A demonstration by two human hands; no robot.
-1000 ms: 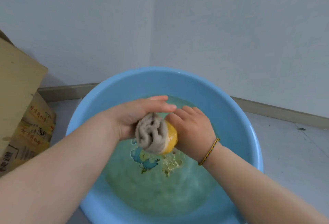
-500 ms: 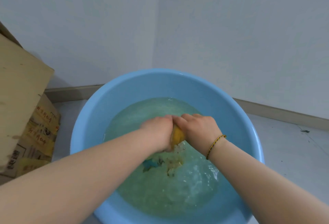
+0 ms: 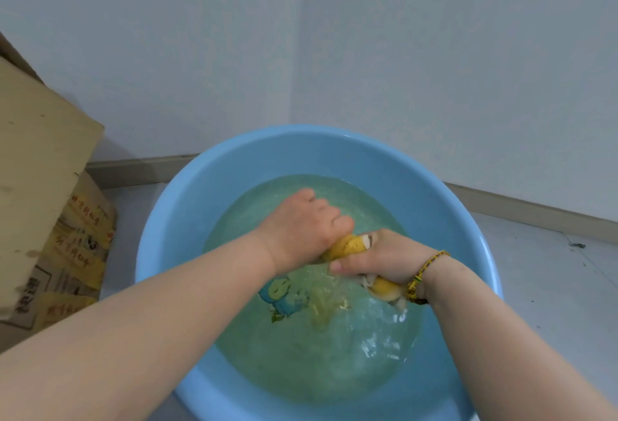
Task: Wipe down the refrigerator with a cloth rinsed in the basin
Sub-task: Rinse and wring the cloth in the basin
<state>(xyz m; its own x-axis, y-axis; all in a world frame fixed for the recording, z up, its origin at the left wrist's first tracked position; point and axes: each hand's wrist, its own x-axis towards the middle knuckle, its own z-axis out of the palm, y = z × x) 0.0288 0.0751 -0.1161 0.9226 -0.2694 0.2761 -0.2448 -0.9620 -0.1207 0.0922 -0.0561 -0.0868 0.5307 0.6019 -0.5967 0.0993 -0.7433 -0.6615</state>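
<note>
A round light-blue basin (image 3: 234, 166) stands on the floor, holding greenish water with a cartoon print showing on its bottom. Above the water I grip a rolled yellow and grey cloth (image 3: 349, 246) with both hands. My left hand (image 3: 304, 223) is closed around its upper left end. My right hand (image 3: 384, 258), with a braided bracelet at the wrist, is closed around its lower right end. The cloth's far tip pokes out under my right wrist. Water trickles from the cloth into the basin. No refrigerator is in view.
A cardboard box (image 3: 43, 193) with printed sides stands at the left, close to the basin. Pale walls meet in a corner just behind the basin, with a baseboard along the floor. Grey floor (image 3: 551, 280) shows to the right.
The bunched cloth, held end-on between my hands a second ago, is now stretched out between them. My hands have spread apart, the right one lower, and the water is rippling.
</note>
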